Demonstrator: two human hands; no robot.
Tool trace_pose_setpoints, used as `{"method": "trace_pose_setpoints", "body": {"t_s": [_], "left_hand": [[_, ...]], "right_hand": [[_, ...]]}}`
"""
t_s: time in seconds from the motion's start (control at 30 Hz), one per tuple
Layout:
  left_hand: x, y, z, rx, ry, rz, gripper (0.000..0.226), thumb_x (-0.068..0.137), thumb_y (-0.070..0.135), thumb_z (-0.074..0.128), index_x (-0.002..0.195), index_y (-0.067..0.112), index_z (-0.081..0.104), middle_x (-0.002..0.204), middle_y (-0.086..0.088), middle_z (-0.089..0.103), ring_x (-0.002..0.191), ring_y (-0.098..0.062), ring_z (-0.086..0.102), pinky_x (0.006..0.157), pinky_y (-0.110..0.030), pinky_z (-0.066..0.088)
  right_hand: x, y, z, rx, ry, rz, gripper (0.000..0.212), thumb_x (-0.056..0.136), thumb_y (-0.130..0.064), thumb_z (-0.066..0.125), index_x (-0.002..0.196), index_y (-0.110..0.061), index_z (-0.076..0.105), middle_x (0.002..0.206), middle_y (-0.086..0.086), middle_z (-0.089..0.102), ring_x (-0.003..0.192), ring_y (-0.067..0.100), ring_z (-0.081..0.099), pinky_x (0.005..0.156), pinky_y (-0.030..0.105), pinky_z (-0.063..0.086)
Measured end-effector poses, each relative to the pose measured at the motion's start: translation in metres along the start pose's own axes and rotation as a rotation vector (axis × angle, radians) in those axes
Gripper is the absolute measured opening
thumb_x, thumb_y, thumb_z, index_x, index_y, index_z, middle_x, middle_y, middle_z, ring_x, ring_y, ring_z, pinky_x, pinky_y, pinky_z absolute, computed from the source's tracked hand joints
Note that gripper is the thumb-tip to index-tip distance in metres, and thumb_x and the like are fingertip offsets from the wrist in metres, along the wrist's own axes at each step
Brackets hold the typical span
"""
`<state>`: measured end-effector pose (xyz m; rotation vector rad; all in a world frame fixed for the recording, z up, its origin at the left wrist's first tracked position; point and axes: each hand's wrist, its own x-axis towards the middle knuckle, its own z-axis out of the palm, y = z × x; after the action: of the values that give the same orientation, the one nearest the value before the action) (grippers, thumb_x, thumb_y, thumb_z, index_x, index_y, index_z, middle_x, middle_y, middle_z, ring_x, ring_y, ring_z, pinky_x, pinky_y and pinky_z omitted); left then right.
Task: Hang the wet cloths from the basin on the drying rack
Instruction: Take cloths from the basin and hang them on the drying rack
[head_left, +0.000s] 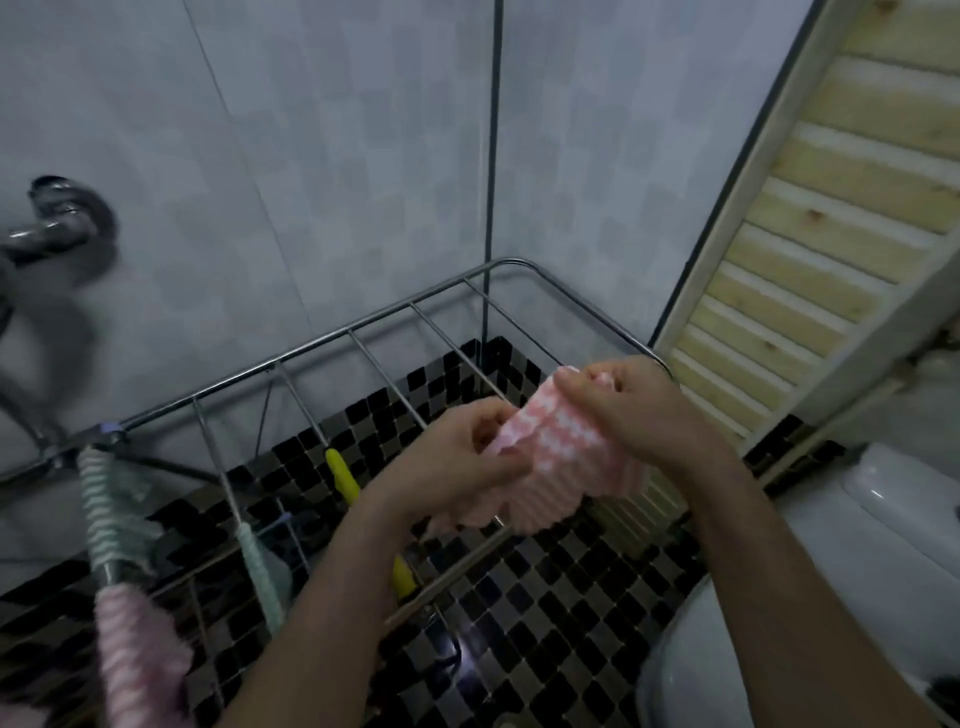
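**Clerk:** What is under examination, and where is it placed?

**Inspector:** The pink-and-white cloth (561, 467). It is held bunched above the right part of the drying rack (363, 332) and is not yet laid over any rail. The basin is not in view.

**Clerk:** How is it expected to handle?

**Inspector:** It is judged soft, limp and light, though made heavier by water. No breakage is to be feared. Fair purchase should be given by the ribbed weave, even when wet. It is best taken by two corners of one edge, so that it can be spread and draped evenly over a rail — otherwise slippage off the smooth metal is to be expected.

**Clerk:** And the hands?

**Inspector:** The left hand (457, 457) is closed on the cloth's left edge, with the fingers curled about a fold. The right hand (634, 410) is clamped on the upper right edge, the fabric pinched under thumb and fingers. The hands are set close together and joined only by the cloth. Whether a corner has been found cannot be told — the frame is blurred there.
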<state>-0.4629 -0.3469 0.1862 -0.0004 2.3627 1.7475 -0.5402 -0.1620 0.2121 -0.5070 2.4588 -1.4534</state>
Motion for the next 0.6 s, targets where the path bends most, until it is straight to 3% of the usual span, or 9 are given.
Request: {"method": "trace_pose_setpoints", "body": {"t_s": [0.1, 0.17, 0.27, 0.33, 0.43, 0.53, 0.6], "left_hand": [[-0.003, -0.015, -0.019, 0.095, -0.033, -0.086, 0.009, 0.092, 0.021, 0.062, 0.096, 0.027, 0.068, 0.097, 0.007, 0.07, 0.092, -0.012, 0.068, 0.085, -0.037, 0.055], [-0.007, -0.025, -0.031, 0.025, -0.006, -0.127, 0.014, 0.096, 0.017, 0.056, 0.098, 0.021, 0.069, 0.096, 0.003, 0.072, 0.09, -0.013, 0.068, 0.086, -0.036, 0.054], [-0.013, -0.033, -0.042, -0.148, 0.001, -0.164, 0.02, 0.1, 0.02, 0.049, 0.106, 0.012, 0.066, 0.092, -0.003, 0.072, 0.081, -0.015, 0.069, 0.074, -0.031, 0.054], [-0.01, -0.041, -0.045, -0.206, 0.025, -0.229, 0.022, 0.101, 0.022, 0.047, 0.108, 0.012, 0.066, 0.095, -0.005, 0.072, 0.082, -0.017, 0.07, 0.07, -0.029, 0.055], [0.013, -0.062, -0.046, 0.069, 0.14, -0.373, 0.023, 0.102, 0.026, 0.043, 0.102, 0.019, 0.065, 0.095, -0.003, 0.07, 0.085, -0.018, 0.068, 0.075, -0.034, 0.056], [0.038, -0.093, -0.044, 0.373, 0.301, -0.462, 0.025, 0.101, 0.027, 0.038, 0.102, 0.023, 0.063, 0.096, 0.001, 0.065, 0.084, -0.016, 0.062, 0.072, -0.034, 0.051], [0.049, -0.109, -0.045, 0.466, 0.361, -0.477, 0.026, 0.101, 0.026, 0.037, 0.106, 0.021, 0.062, 0.099, 0.001, 0.064, 0.086, -0.017, 0.059, 0.073, -0.034, 0.049]], "right_hand": [[0.006, 0.003, -0.004, -0.024, -0.063, -0.033, 0.05, 0.093, -0.042, 0.058, 0.069, 0.001, 0.065, 0.056, 0.007, 0.06, 0.052, 0.015, 0.058, 0.053, 0.024, 0.043], [0.015, 0.015, -0.003, 0.005, -0.137, -0.021, 0.062, 0.09, -0.049, 0.058, 0.074, 0.011, 0.058, 0.06, 0.01, 0.053, 0.055, 0.018, 0.053, 0.057, 0.026, 0.041], [0.023, 0.035, 0.003, 0.05, -0.245, 0.075, 0.087, 0.076, -0.073, 0.058, 0.085, 0.014, 0.055, 0.069, 0.018, 0.055, 0.06, 0.027, 0.055, 0.061, 0.036, 0.045], [0.032, 0.047, 0.012, 0.031, -0.276, 0.151, 0.071, 0.083, -0.062, 0.06, 0.083, 0.009, 0.061, 0.073, 0.022, 0.064, 0.065, 0.032, 0.064, 0.063, 0.039, 0.052], [0.053, 0.066, 0.041, -0.095, -0.273, 0.225, 0.043, 0.093, -0.038, 0.061, 0.072, -0.001, 0.063, 0.063, 0.006, 0.062, 0.06, 0.016, 0.06, 0.057, 0.027, 0.047], [0.081, 0.087, 0.072, -0.199, -0.293, 0.28, 0.043, 0.091, -0.033, 0.064, 0.085, 0.009, 0.064, 0.085, 0.023, 0.067, 0.073, 0.026, 0.066, 0.065, 0.038, 0.054], [0.096, 0.097, 0.085, -0.284, -0.285, 0.296, 0.042, 0.091, -0.032, 0.063, 0.095, 0.009, 0.065, 0.098, 0.025, 0.067, 0.082, 0.031, 0.066, 0.064, 0.036, 0.049]]}}
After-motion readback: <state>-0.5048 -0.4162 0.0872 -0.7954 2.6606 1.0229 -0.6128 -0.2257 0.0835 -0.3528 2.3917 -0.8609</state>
